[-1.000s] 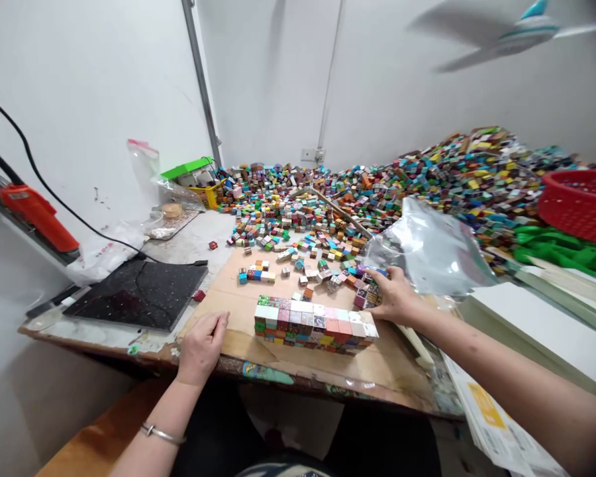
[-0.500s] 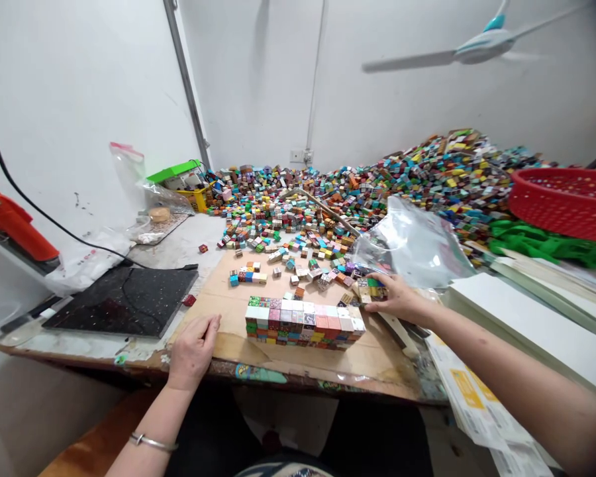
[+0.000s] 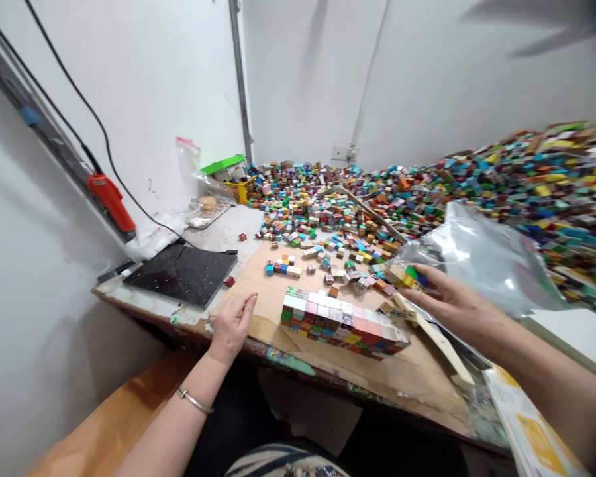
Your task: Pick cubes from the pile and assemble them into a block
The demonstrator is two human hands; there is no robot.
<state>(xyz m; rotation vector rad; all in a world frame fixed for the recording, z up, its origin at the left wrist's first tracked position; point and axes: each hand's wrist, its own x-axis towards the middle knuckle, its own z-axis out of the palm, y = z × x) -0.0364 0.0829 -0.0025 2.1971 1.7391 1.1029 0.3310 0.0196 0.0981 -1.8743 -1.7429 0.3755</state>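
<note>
My right hand (image 3: 444, 295) has its thumb and fingers closed around a small cluster of printed cubes (image 3: 406, 275), with green, yellow and tan faces. It is beyond the right end of a long block of stacked cubes (image 3: 345, 321). That block stands on a thin wooden board (image 3: 263, 291), its cubes packed tightly in rows with white, pink and patterned faces. My left hand (image 3: 232, 326) rests at the board's left front edge, fingers curled in, with nothing seen in them. A short row of cubes (image 3: 284, 267) and several loose cubes lie behind the block.
A large heap of colourful cubes (image 3: 506, 192) fills the back and right. A clear plastic bag (image 3: 481, 252) lies by my right hand, near a wooden strip (image 3: 440, 341). A black speckled slab (image 3: 181, 273) is at left, below a hanging orange tool (image 3: 112, 202).
The view has swung left and tilted, so the table sits further right in it. My right hand keeps hold of the cubes, now slightly further back from the block. My left hand stays curled.
</note>
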